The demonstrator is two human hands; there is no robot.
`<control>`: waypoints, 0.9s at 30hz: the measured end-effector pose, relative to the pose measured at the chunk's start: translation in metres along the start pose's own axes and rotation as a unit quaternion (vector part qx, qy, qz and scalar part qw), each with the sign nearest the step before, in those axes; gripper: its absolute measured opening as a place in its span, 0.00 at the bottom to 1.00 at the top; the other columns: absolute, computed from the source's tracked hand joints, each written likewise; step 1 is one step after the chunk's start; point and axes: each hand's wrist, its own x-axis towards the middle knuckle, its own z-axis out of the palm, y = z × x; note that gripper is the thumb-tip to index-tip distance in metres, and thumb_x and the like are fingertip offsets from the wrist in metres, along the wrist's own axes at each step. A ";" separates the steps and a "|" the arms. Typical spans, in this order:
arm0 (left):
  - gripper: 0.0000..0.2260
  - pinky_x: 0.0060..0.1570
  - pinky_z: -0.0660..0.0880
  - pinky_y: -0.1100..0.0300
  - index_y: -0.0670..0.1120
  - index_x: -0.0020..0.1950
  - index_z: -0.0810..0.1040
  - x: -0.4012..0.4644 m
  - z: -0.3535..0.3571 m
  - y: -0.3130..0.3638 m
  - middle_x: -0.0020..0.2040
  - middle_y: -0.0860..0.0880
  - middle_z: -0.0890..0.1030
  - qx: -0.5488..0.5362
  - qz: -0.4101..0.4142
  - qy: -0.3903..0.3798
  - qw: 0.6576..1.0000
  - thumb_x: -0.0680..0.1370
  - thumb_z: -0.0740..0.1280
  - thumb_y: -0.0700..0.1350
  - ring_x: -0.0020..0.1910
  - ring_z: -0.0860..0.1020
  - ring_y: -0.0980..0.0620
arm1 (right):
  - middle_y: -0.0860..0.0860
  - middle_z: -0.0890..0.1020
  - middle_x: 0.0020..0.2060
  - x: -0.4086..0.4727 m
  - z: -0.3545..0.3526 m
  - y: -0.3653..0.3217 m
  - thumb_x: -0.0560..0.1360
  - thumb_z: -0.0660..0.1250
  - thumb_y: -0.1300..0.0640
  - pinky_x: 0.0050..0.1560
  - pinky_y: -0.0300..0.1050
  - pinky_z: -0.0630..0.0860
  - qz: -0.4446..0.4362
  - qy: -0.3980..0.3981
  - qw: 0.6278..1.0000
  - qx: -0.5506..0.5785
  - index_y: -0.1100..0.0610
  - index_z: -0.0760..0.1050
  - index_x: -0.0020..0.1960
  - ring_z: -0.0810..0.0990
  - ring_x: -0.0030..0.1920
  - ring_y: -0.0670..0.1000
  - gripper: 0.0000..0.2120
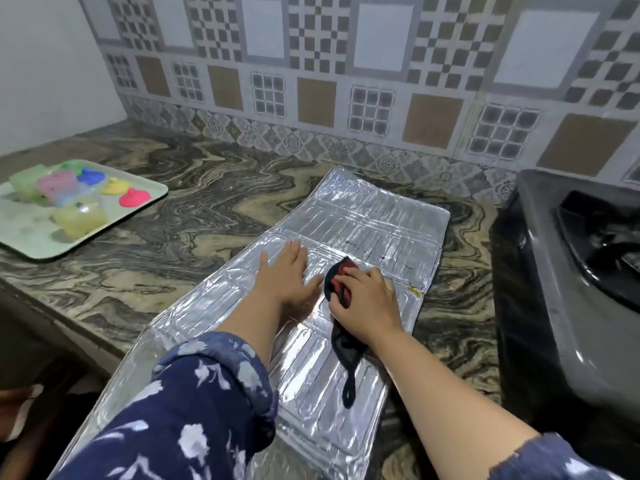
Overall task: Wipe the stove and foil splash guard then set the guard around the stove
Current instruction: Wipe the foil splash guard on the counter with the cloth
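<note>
My left hand (pixel 289 271) lies spread flat, pinning the silver ribbed foil splash guard (pixel 367 223) along the surface's front edge. My right hand (pixel 367 299) bunches the dark red-patched cloth (pixel 337 282). The guard's unwiped far half runs ahead; the grey gas stove (pixel 571 289) sits rightmost.
</note>
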 end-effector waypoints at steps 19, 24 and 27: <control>0.34 0.75 0.40 0.46 0.51 0.79 0.47 0.007 0.019 -0.002 0.80 0.54 0.45 -0.048 -0.011 0.067 0.997 0.76 0.47 0.64 0.78 0.45 0.56 | 0.47 0.76 0.65 0.175 0.018 0.066 0.77 0.61 0.55 0.65 0.51 0.61 0.015 -0.011 0.999 0.026 0.43 0.75 0.64 0.67 0.65 0.54 0.17; 0.36 0.73 0.51 0.48 0.50 0.77 0.59 0.029 0.003 -0.012 0.77 0.53 0.59 -0.042 -0.028 0.094 0.994 0.73 0.59 0.65 0.75 0.57 0.53 | 0.54 0.72 0.59 0.190 0.030 0.052 0.77 0.60 0.54 0.61 0.56 0.66 0.043 -0.018 0.995 0.091 0.39 0.74 0.63 0.69 0.61 0.60 0.17; 0.39 0.75 0.41 0.43 0.46 0.79 0.49 0.045 0.004 -0.022 0.80 0.50 0.47 -0.020 -0.076 0.074 0.994 0.76 0.54 0.66 0.78 0.44 0.52 | 0.50 0.75 0.59 0.180 0.041 0.020 0.76 0.62 0.50 0.60 0.50 0.65 -0.065 -0.014 0.993 0.094 0.39 0.75 0.62 0.70 0.60 0.57 0.15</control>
